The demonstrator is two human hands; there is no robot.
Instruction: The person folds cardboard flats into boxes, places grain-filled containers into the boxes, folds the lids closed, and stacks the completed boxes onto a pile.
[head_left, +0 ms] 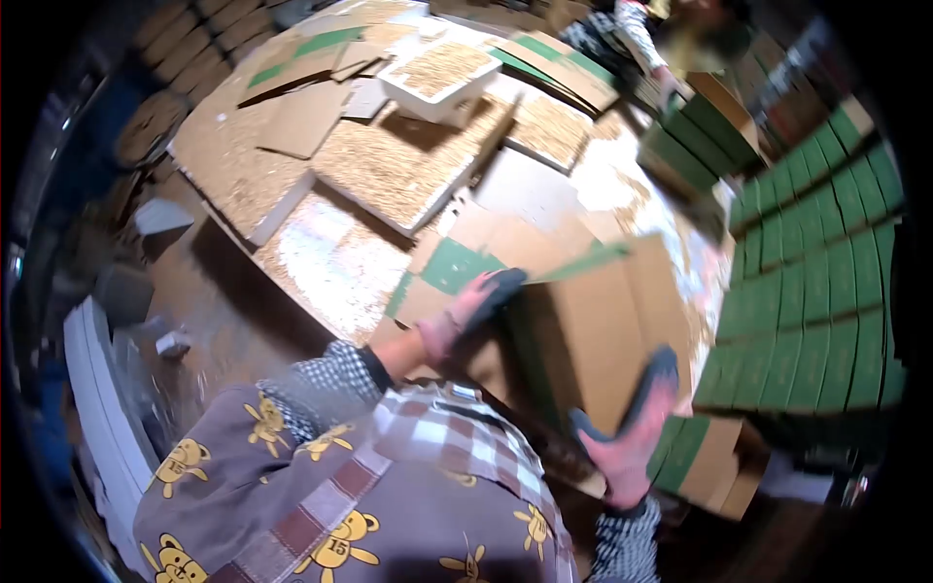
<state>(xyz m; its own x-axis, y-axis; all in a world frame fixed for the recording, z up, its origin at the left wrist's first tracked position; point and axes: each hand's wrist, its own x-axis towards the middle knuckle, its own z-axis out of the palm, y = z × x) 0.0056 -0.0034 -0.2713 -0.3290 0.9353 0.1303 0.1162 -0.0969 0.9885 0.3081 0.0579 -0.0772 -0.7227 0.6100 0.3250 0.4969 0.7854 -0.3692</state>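
A brown and green cardboard carton [612, 321] lies in front of me on the table, one large panel raised. My left hand [471, 313], in a pink glove with dark fingertips, rests at the carton's left side near the green-striped cardboard [455, 264]. At the panel's lower right is my right hand [632, 428], also gloved, with thumb and fingers spread apart against the cardboard. The left hand's fingers lie stretched out over the edge of the carton.
Shallow trays of tan pieces [398, 165] and a white box [437, 78] stand on the table [330, 262]. Stacked green cartons [812, 301] line the right side. A co-worker's hand [669, 87] touches green cartons at the upper right. Another carton [705, 462] sits beside my right hand.
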